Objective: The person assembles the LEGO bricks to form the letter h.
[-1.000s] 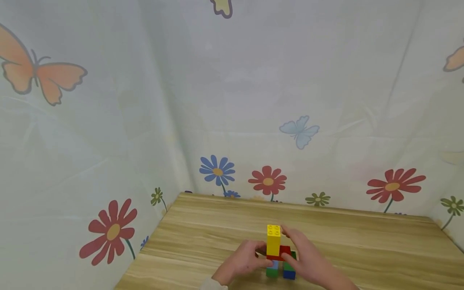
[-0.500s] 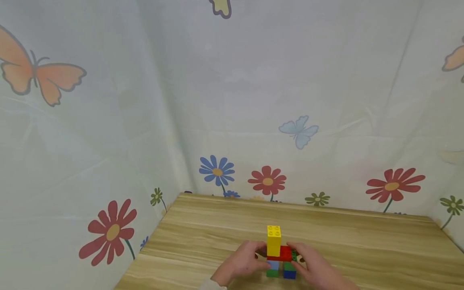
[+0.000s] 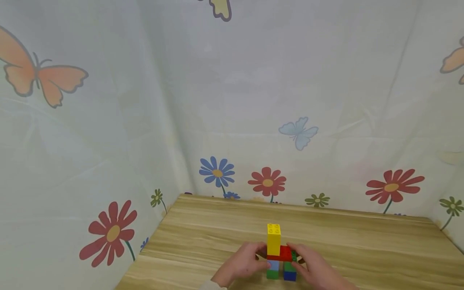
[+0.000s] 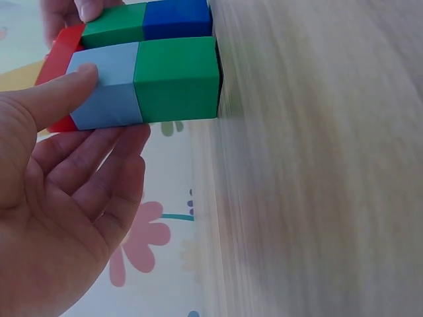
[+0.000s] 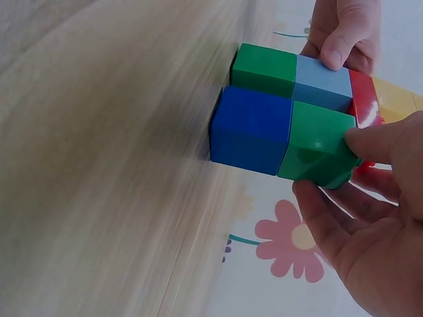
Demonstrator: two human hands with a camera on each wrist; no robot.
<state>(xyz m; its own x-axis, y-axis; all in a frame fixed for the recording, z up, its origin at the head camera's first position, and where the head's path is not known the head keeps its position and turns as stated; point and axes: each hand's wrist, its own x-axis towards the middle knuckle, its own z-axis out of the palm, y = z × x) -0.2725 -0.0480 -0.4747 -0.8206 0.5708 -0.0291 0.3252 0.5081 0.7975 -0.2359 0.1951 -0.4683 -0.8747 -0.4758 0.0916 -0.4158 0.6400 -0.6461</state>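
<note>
A small toy-brick structure stands on the table. Its left column is a light blue brick [image 4: 114, 99] over a green brick [image 4: 177, 79]; its right column is a second green brick [image 5: 317, 142] over a dark blue brick [image 5: 251, 129]. A flat red brick [image 3: 285, 253] bridges both columns, and a yellow block [image 3: 273, 243] rises from its left end. My left hand [image 3: 244, 259] pinches the light blue brick, thumb on the near face and fingers behind. My right hand [image 3: 315, 264] pinches the upper green brick of the right column the same way. Some green studs show beside the red brick.
The wood-grain table [image 3: 203, 225] extends behind and to both sides of the bricks. A pale cloth backdrop [image 3: 232, 100] printed with flowers and butterflies hangs along the table's back and sides.
My right hand has shifted right, off the red and yellow bricks, and now grips the right column's green brick. My left hand and the bricks have stayed nearly in place.
</note>
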